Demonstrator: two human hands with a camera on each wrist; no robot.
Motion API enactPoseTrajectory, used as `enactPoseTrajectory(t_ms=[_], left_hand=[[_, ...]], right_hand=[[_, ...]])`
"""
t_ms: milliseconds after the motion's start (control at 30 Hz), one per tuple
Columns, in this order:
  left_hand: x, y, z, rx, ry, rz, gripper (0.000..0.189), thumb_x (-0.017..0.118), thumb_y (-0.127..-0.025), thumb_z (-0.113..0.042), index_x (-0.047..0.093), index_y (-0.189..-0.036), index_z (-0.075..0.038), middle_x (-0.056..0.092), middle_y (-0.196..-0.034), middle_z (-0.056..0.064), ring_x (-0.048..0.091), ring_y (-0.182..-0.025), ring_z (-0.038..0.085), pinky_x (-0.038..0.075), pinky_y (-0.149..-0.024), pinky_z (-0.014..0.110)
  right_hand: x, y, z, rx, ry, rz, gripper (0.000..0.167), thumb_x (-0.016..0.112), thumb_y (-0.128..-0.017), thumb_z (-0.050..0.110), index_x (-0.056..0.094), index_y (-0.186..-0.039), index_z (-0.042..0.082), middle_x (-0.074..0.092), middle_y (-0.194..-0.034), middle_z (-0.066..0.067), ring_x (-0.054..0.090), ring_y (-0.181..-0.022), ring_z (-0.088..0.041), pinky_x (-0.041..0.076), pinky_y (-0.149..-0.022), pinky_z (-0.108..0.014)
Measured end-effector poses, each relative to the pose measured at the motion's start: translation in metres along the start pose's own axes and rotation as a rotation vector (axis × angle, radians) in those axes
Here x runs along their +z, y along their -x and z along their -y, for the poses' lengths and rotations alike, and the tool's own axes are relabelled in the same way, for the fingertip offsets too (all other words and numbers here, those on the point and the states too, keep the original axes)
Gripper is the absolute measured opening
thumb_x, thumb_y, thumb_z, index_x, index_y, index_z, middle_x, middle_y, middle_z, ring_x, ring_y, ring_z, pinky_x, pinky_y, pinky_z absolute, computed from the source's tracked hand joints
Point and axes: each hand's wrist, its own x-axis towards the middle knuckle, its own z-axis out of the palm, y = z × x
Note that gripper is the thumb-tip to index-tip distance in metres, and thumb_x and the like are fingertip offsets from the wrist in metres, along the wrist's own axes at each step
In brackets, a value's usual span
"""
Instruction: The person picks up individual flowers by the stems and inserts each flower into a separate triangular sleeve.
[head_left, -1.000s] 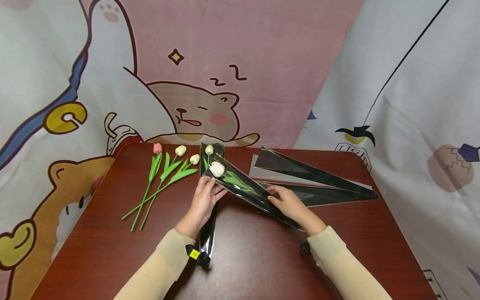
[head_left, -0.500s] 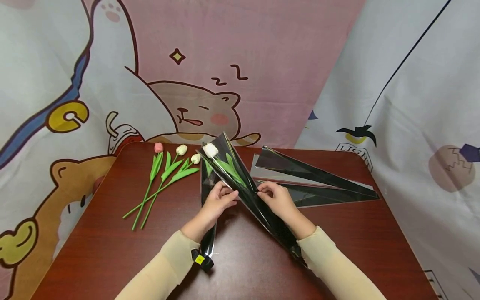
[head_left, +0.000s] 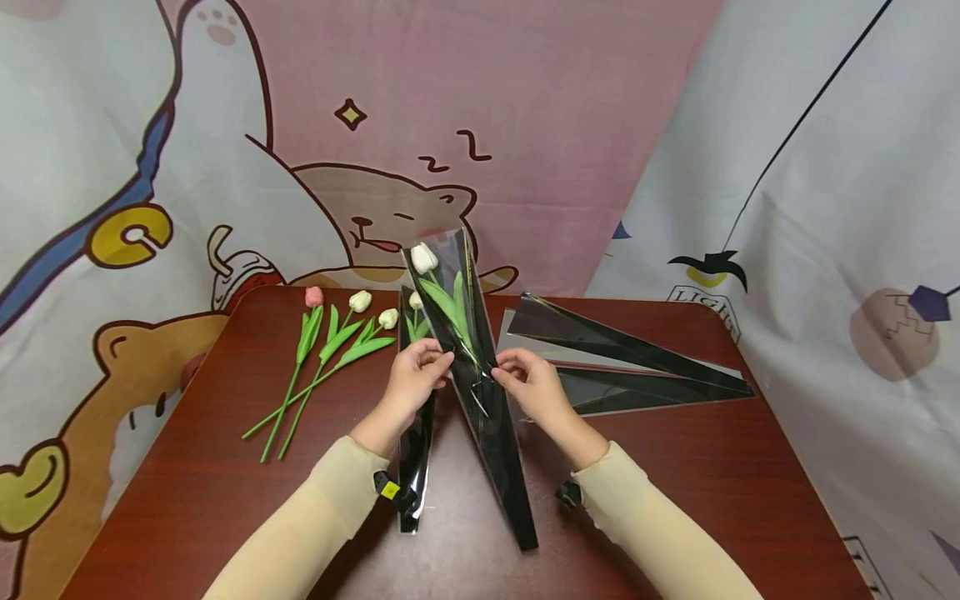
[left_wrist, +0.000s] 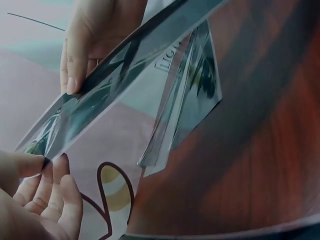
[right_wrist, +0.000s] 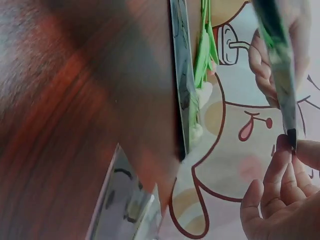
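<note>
A white tulip [head_left: 423,258] with green leaves shows through the clear front of a long, tapering black flower sleeve [head_left: 487,433]. My left hand [head_left: 412,379] pinches the sleeve's left edge around mid-length, and my right hand [head_left: 536,387] pinches the right edge opposite. The sleeve tilts slightly, with its wide end up and away. In the left wrist view, thumb and fingers grip the plastic edge at lower left. Under and left of it, a second filled sleeve [head_left: 417,450] lies on the table, its white tulip [head_left: 416,301] partly covered.
Left on the brown table [head_left: 195,467] lie a pink tulip [head_left: 314,297] and two white tulips, one with its bloom [head_left: 360,301] near the back edge, stems crossing. Flat black sleeves [head_left: 637,346] are stacked at right. A cartoon-printed cloth [head_left: 555,125] hangs behind.
The held sleeve has swung from a slant toward nearly upright in view, its flower end rising. My right hand has moved left along with it, and both hands grip opposite edges.
</note>
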Motion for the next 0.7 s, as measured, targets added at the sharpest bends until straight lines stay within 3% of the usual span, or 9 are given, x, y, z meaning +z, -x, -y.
enactPoseTrajectory(t_ms=[233,500,700], left_hand=[[-0.009,-0.016,0.007,-0.02,-0.164,-0.046,0.025,0.064,-0.089,-0.009,0.059,-0.11,0.003,0.068,-0.095,0.022,0.059,-0.06,0.008,0.054,-0.059,0.031],[-0.015,-0.03,0.028,-0.015,-0.397,-0.077,0.024,0.066,-0.087,-0.011,0.065,-0.107,0.002,0.07,-0.086,0.017,0.063,-0.061,0.017,0.049,-0.052,0.023],[-0.018,-0.04,0.036,-0.054,-0.542,-0.074,0.029,0.065,-0.089,-0.014,0.065,-0.114,0.001,0.07,-0.086,0.015,0.065,-0.064,0.021,0.053,-0.064,0.033]], right_hand=[[0.021,-0.011,-0.009,0.087,0.033,0.026,0.011,0.068,-0.087,0.012,0.064,-0.094,0.007,0.07,-0.081,-0.007,0.054,-0.067,-0.011,0.043,-0.062,-0.023],[0.047,-0.02,-0.029,0.258,0.084,0.095,0.014,0.07,-0.085,0.017,0.061,-0.088,0.006,0.066,-0.073,-0.004,0.05,-0.052,-0.008,0.043,-0.049,-0.023],[0.062,-0.027,-0.038,0.327,0.122,0.122,0.015,0.07,-0.084,0.018,0.063,-0.087,0.005,0.067,-0.074,-0.006,0.055,-0.055,-0.009,0.044,-0.051,-0.022]])
